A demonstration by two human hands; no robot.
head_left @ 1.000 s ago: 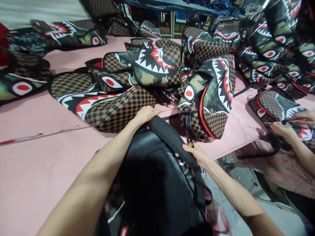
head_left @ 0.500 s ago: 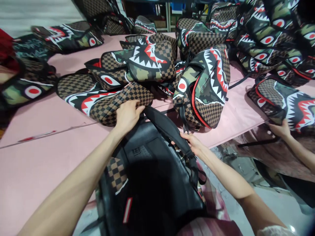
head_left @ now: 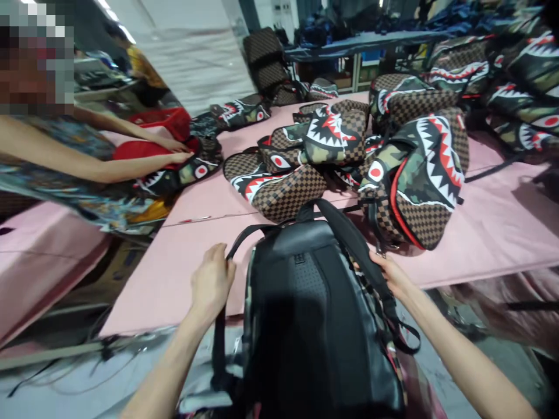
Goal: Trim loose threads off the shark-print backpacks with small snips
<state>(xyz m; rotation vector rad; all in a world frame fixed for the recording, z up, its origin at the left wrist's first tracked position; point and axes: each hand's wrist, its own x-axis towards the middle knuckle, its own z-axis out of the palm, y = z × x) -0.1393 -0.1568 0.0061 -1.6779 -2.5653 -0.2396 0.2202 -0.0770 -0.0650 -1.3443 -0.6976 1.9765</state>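
Black backpack [head_left: 288, 331], patch [head_left: 299, 259] unreadably small — left grip [head_left: 212, 278] and right grip [head_left: 390, 274] each clamp a strap [head_left: 349, 233].

Shark-mouth backpacks [head_left: 417, 180] lie across the pink bench [head_left: 148, 285]; near its left edge rests what looks like a pen [head_left: 195, 220], and beyond that edge is a co-worker [head_left: 65, 156].

Dark shadow over black backpack [head_left: 301, 349]; right edge soft, upper-left corner pixelated
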